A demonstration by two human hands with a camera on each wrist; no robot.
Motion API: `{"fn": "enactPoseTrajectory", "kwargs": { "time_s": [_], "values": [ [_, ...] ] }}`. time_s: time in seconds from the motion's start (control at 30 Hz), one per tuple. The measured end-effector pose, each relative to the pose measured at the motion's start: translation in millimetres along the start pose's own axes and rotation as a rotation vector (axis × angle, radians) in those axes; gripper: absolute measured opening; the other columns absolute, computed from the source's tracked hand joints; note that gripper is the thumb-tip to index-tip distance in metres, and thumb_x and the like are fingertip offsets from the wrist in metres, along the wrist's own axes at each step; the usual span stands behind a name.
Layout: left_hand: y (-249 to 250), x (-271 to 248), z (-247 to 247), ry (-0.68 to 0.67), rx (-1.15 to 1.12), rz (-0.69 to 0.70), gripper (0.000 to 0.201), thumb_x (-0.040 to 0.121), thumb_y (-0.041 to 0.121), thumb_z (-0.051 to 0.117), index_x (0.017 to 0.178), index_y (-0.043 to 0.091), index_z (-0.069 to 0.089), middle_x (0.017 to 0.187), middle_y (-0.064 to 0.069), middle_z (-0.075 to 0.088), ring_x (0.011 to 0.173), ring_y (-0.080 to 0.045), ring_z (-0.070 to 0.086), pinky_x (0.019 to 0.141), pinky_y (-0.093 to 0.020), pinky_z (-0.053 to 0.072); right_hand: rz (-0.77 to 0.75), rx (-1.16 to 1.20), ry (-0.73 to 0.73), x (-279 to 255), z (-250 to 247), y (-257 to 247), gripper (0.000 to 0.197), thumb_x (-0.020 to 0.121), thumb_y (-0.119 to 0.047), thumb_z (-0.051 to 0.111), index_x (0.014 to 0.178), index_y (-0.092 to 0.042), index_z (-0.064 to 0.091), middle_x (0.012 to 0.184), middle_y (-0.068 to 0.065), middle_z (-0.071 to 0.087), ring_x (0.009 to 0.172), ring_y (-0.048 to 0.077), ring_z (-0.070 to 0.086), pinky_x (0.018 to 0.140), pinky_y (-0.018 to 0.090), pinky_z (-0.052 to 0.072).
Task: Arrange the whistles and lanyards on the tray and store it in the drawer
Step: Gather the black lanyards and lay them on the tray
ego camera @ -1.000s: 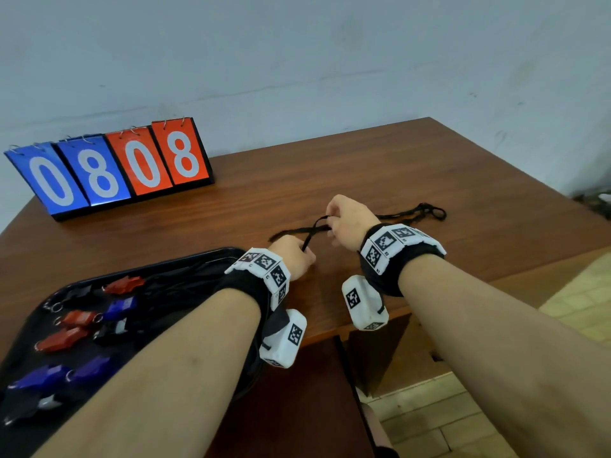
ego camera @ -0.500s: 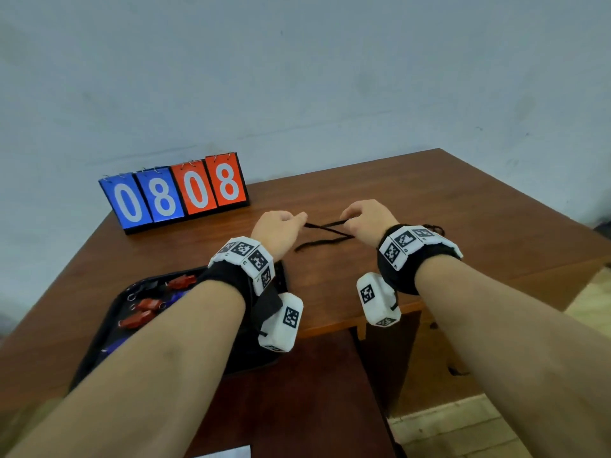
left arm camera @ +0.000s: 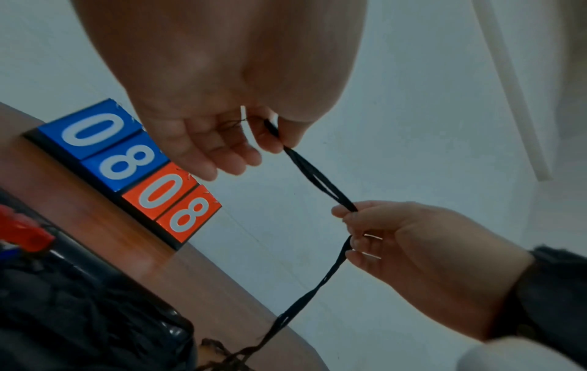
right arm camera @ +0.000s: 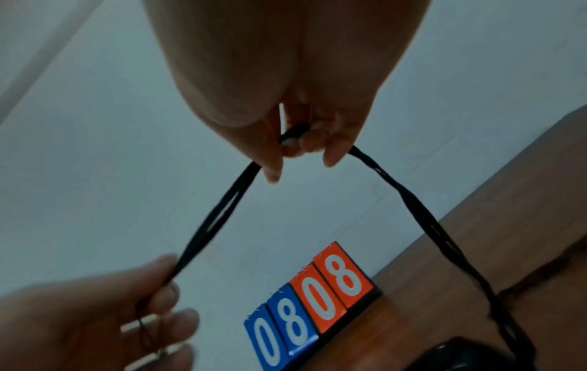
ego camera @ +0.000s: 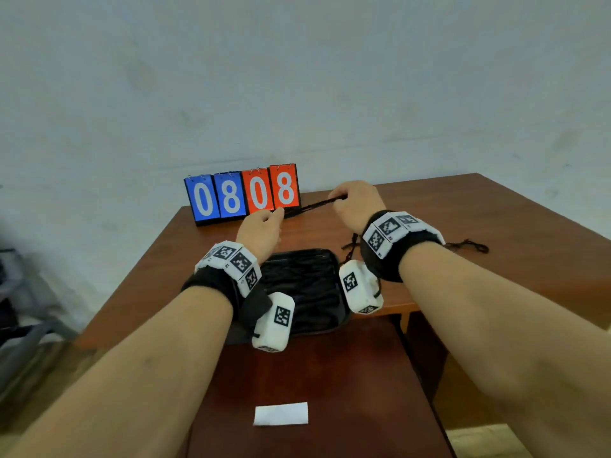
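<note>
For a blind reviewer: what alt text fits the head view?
Both hands, left hand and right hand, pinch a black lanyard taut above a wooden table, before a scoreboard reading 0808. A black tray lies below the wrists.

- Both forearms reach forward, raised, wrists strapped with marker bands.
- Left hand (ego camera: 261,226) up, thumb and forefinger pinched tight, the other fingers (left arm camera: 222,160) loosely curled.
- Right hand (ego camera: 355,201) a touch higher, knuckles up, fingers curled in a pinch.
</note>
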State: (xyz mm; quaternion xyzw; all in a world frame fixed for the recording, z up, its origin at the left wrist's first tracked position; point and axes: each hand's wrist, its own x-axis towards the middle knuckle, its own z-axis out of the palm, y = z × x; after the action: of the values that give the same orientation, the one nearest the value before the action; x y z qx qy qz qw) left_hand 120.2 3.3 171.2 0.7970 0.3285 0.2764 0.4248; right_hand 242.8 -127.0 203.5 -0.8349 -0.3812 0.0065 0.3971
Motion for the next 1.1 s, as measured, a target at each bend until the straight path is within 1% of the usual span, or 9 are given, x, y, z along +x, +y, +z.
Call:
{"fn": "enactPoseTrajectory", "kwargs": {
  "time_s": [0.2, 0.3, 0.47, 0.57, 0.63, 0.8, 0.87, 0.97, 1.1],
  "values": [
    [-35, -19, -38, -0.001, 0.048, 0.004, 0.038, 0.098, 0.040, 0.044, 0.080, 0.012, 0.062, 0.064, 0.000, 0.051, 0.062, -0.016, 0.049, 0.068, -0.030, 0.040, -0.050, 0.171, -0.035, -4, 28, -42, 0.021, 0.089, -0.014, 0.057, 0.102, -0.011, 0.073, 0.098, 0.002, 0.069, 0.081, 0.012, 0.058, 0.061, 0.013, 0.039],
    [-47, -26, -45, -0.080, 0.008, -0.006, 0.034, 0.100, 0.038, 0.041, 0.084, 0.015, 0.060, 0.069, 0.000, 0.052, 0.061, -0.012, 0.047, 0.064, -0.028, 0.039, -0.060, 0.237, -0.053, -9, 46, -54, 0.019, 0.090, -0.016, 0.056, 0.093, -0.008, 0.073, 0.083, 0.001, 0.068, 0.058, 0.005, 0.052, 0.056, 0.016, 0.038],
    [-63, -27, -44, -0.295, -0.331, -0.247, 0.035, 0.101, 0.035, 0.040, 0.076, 0.015, 0.055, 0.114, -0.005, 0.059, 0.105, -0.017, 0.049, 0.095, -0.039, 0.039, -0.033, 0.301, -0.088, -12, 64, -58, 0.027, 0.091, -0.022, 0.058, 0.087, 0.000, 0.072, 0.077, 0.014, 0.068, 0.052, 0.015, 0.046, 0.055, 0.026, 0.040],
    [-69, -29, -40, -0.444, -0.577, -0.330, 0.041, 0.101, 0.032, 0.038, 0.068, 0.017, 0.056, 0.128, -0.002, 0.058, 0.134, -0.014, 0.037, 0.117, -0.049, 0.016, -0.009, 0.384, -0.152, -16, 65, -60, 0.018, 0.092, -0.019, 0.057, 0.083, -0.010, 0.069, 0.065, 0.003, 0.060, 0.047, 0.011, 0.046, 0.049, 0.018, 0.041],
    [-68, -31, -38, -0.477, -0.636, -0.336, 0.036, 0.101, 0.030, 0.037, 0.084, 0.015, 0.065, 0.126, -0.001, 0.061, 0.139, -0.014, 0.032, 0.118, -0.051, 0.007, -0.014, 0.418, -0.201, -17, 64, -62, 0.020, 0.092, -0.015, 0.057, 0.075, -0.013, 0.066, 0.062, 0.001, 0.056, 0.048, 0.011, 0.045, 0.049, 0.017, 0.041],
    [-61, -31, -27, -0.493, -0.707, -0.339, 0.038, 0.099, 0.026, 0.038, 0.083, 0.018, 0.072, 0.118, -0.006, 0.066, 0.127, -0.013, 0.045, 0.118, -0.052, 0.002, 0.027, 0.608, -0.251, -15, 62, -62, 0.024, 0.086, 0.005, 0.049, 0.099, 0.018, 0.065, 0.051, -0.004, 0.054, 0.051, 0.016, 0.040, 0.054, 0.024, 0.036],
    [-61, -30, -23, -0.530, -0.702, -0.335, 0.050, 0.098, 0.027, 0.037, 0.058, 0.023, 0.066, 0.113, -0.005, 0.071, 0.127, -0.014, 0.048, 0.117, -0.052, 0.004, 0.062, 0.691, -0.242, -15, 61, -62, 0.029, 0.083, 0.011, 0.043, 0.100, 0.015, 0.066, 0.045, -0.009, 0.057, 0.053, 0.016, 0.038, 0.056, 0.026, 0.037],
    [-62, -31, -18, -0.586, -0.720, -0.370, 0.051, 0.100, 0.028, 0.035, 0.050, 0.019, 0.040, 0.059, 0.005, 0.064, 0.074, -0.005, 0.066, 0.118, -0.048, 0.011, 0.087, 0.735, -0.220, -13, 58, -58, 0.032, 0.081, 0.011, 0.041, 0.096, 0.009, 0.069, 0.048, -0.005, 0.058, 0.052, 0.015, 0.039, 0.057, 0.026, 0.039],
    [-65, -29, -18, -0.542, -0.802, -0.390, 0.045, 0.101, 0.031, 0.038, 0.059, 0.018, 0.033, 0.057, 0.001, 0.045, 0.051, -0.016, 0.061, 0.100, -0.043, 0.041, 0.162, 0.603, -0.113, 2, 58, -39, 0.031, 0.086, 0.008, 0.041, 0.096, 0.002, 0.070, 0.064, 0.001, 0.054, 0.053, 0.012, 0.042, 0.053, 0.020, 0.039]
  ]
}}
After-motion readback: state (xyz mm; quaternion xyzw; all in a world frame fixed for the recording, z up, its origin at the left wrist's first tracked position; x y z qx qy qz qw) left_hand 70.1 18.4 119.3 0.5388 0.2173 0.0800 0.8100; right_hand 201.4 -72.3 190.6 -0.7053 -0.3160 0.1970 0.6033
